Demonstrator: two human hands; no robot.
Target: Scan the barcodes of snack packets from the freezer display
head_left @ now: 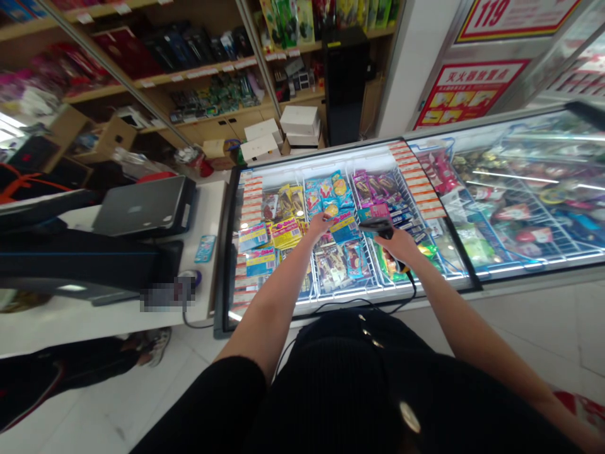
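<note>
Head view, one entry. Landmark: chest freezer (466, 277), lit, glass-topped.

Right hand (396, 243): grip closed round a black barcode scanner (378, 226), its cable trailing back over the freezer's near rim.

Left hand (320, 224): over the freezer's middle baskets, fingers curled on a blue ice-cream packet (331, 208).

I judge scanning stock is in hand; next, I'd aim the scanner squarely at that packet's code.

Left of the freezer: white tabletop (208, 208), laptop (142, 211).
</note>
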